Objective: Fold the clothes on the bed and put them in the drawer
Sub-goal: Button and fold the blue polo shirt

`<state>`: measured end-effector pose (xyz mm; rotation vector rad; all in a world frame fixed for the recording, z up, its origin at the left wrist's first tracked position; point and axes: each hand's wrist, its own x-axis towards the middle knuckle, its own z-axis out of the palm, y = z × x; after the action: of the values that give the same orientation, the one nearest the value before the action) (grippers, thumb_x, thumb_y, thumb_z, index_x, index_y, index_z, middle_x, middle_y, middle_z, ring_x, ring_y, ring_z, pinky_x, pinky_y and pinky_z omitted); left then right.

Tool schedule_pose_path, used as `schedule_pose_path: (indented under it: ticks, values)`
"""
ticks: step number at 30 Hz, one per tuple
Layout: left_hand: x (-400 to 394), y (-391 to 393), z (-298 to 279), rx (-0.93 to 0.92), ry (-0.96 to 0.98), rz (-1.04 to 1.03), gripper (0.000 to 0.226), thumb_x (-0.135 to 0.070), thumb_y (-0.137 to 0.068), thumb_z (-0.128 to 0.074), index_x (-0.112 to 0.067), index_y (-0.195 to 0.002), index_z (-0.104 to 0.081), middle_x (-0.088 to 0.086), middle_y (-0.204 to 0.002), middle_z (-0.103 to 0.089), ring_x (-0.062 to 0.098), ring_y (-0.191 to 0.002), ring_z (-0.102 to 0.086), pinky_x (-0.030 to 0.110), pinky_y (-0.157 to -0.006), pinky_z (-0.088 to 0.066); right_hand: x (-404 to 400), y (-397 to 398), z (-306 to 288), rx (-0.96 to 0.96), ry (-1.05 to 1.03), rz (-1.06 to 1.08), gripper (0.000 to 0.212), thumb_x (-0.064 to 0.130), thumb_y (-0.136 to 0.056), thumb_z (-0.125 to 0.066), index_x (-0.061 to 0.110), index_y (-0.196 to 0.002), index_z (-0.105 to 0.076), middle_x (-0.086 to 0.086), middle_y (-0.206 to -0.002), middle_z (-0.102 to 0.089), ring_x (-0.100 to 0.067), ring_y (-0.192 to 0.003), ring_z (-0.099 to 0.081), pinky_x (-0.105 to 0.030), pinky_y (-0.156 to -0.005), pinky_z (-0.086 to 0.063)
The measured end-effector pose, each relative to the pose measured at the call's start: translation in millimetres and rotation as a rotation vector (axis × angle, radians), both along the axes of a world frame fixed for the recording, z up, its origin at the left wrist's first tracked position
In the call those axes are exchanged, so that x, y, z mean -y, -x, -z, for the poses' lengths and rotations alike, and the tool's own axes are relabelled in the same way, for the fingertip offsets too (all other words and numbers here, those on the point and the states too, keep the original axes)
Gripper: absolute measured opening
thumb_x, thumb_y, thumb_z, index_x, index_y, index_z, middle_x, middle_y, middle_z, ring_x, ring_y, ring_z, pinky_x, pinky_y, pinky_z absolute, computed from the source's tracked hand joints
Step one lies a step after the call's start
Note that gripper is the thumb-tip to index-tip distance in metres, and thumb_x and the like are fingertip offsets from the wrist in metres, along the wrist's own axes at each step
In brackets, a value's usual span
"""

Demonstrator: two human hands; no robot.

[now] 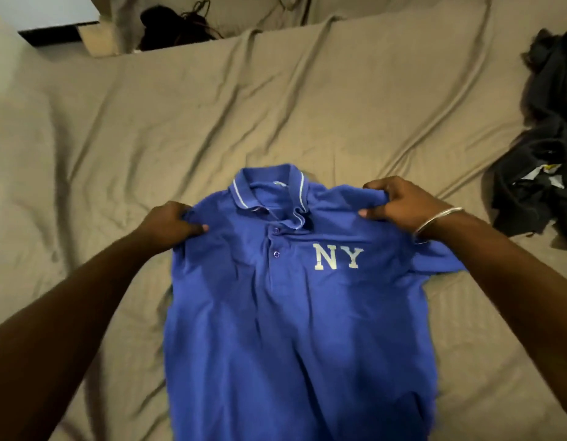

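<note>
At the centre of the frame, the left hand (172, 222) and right hand (400, 203) each pinch a shoulder of the blue NY polo shirt (295, 313), spread front-up on the bed (212, 106), so folding seems just begun and the sleeves probably need turning in next.

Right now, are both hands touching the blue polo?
Touching. The head view shows the left hand and the right hand each pinching a shoulder of the blue polo.

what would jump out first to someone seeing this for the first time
A bright blue polo shirt with white NY letters lies front-up in the middle of the tan bed sheet. The left hand and right hand grip its shoulders. A dark heap of clothes sits at the right edge.
</note>
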<state>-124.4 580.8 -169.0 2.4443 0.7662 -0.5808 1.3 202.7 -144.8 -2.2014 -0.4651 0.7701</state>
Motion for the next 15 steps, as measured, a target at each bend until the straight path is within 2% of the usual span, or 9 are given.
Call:
schedule_pose_path:
  ticks: [1, 3, 5, 7, 8, 10, 12, 13, 15]
  values:
    - [-6.2, 1.0, -8.4, 0.071, 0.205, -0.079, 0.004, -0.020, -0.085, -0.075, -0.017, -0.086, -0.077, 0.002, -0.089, -0.074, 0.019, -0.084, -0.069, 0.029, -0.070, -0.050, 3.9, -6.1, -4.5, 0.043, 0.023, -0.018, 0.016, 0.014, -0.080, -0.075, 0.004, -0.078, -0.063, -0.010, -0.066, -0.057, -0.015, -0.068, -0.049, -0.033, -0.062, -0.039]
    - [-21.1, 0.8, -21.3, 0.192, 0.563, -0.229, 0.016, -0.008, -0.086, -0.069, -0.020, -0.080, -0.079, -0.004, -0.086, -0.074, 0.009, -0.078, -0.069, 0.025, -0.075, -0.051, 14.8, -19.8, -4.5, 0.295, 0.112, 0.061, 0.021, 0.018, -0.083, -0.074, 0.007, -0.075, -0.058, -0.017, -0.065, -0.055, -0.021, -0.066, -0.050, -0.036, -0.061, -0.036]
    - [-31.7, -0.9, -28.6, 0.161, 0.668, -0.255, 0.012, -0.017, -0.084, -0.072, -0.022, -0.094, -0.073, -0.002, -0.091, -0.071, 0.012, -0.080, -0.066, 0.030, -0.074, -0.051, 22.7, -27.3, 4.7, 0.497, 0.241, 0.150, 0.025, 0.025, -0.088, -0.069, 0.017, -0.075, -0.049, -0.013, -0.065, -0.053, -0.029, -0.067, -0.050, -0.037, -0.061, -0.038]
    - [-39.4, -2.9, -28.3, 0.079, 0.625, -0.205, 0.018, -0.021, -0.080, -0.074, -0.021, -0.097, -0.067, 0.001, -0.090, -0.067, 0.018, -0.078, -0.062, 0.031, -0.064, -0.050, 28.0, -33.1, 14.1, 0.476, 0.272, 0.183, 0.026, 0.031, -0.091, -0.064, 0.021, -0.078, -0.043, -0.012, -0.068, -0.054, -0.034, -0.068, -0.052, -0.041, -0.063, -0.043]
    - [-42.2, -5.3, -28.8, 0.055, 0.589, -0.211, 0.013, -0.019, -0.083, -0.074, -0.020, -0.094, -0.067, 0.002, -0.089, -0.066, 0.020, -0.077, -0.061, 0.031, -0.061, -0.050, 30.2, -34.9, 17.4, 0.447, 0.229, 0.190, 0.024, 0.030, -0.092, -0.061, 0.020, -0.079, -0.043, -0.012, -0.069, -0.054, -0.035, -0.069, -0.052, -0.041, -0.063, -0.042]
    - [-47.9, -10.0, -30.6, 0.069, 0.560, -0.214, 0.006, -0.014, -0.084, -0.073, -0.017, -0.088, -0.070, 0.006, -0.088, -0.067, 0.022, -0.080, -0.061, 0.031, -0.063, -0.050, 32.8, -37.0, 18.5, 0.531, 0.076, 0.182, 0.014, 0.025, -0.087, -0.053, 0.013, -0.083, -0.047, -0.013, -0.068, -0.053, -0.035, -0.065, -0.050, -0.038, -0.060, -0.034]
    - [-51.5, -12.9, -26.1, 0.228, 0.539, -0.189, 0.008, -0.011, -0.080, -0.077, -0.016, -0.081, -0.071, 0.006, -0.083, -0.068, 0.020, -0.078, -0.062, 0.025, -0.059, -0.052, 34.9, -39.0, 19.4, 0.668, -0.056, 0.181, 0.020, 0.024, -0.080, -0.043, 0.007, -0.089, -0.048, -0.014, -0.069, -0.051, -0.033, -0.062, -0.048, -0.039, -0.059, -0.031]
    - [-50.0, -12.0, -21.3, 0.342, 0.468, -0.175, 0.011, -0.010, -0.082, -0.076, -0.016, -0.079, -0.068, 0.006, -0.079, -0.066, 0.017, -0.073, -0.061, 0.021, -0.053, -0.051, 36.3, -40.6, 21.9, 0.688, -0.072, 0.213, 0.022, 0.028, -0.080, -0.042, 0.010, -0.092, -0.046, -0.013, -0.070, -0.051, -0.033, -0.062, -0.048, -0.040, -0.059, -0.034]
    - [-45.6, -8.5, -2.9, 0.450, 0.160, -0.151, 0.016, -0.015, -0.088, -0.072, -0.017, -0.080, -0.059, 0.009, -0.075, -0.062, 0.016, -0.061, -0.059, 0.024, -0.047, -0.050, 41.9, -42.0, 35.7, 0.643, 0.036, 0.281, 0.023, 0.040, -0.086, -0.043, 0.019, -0.093, -0.037, -0.013, -0.070, -0.050, -0.036, -0.063, -0.049, -0.043, -0.059, -0.040]
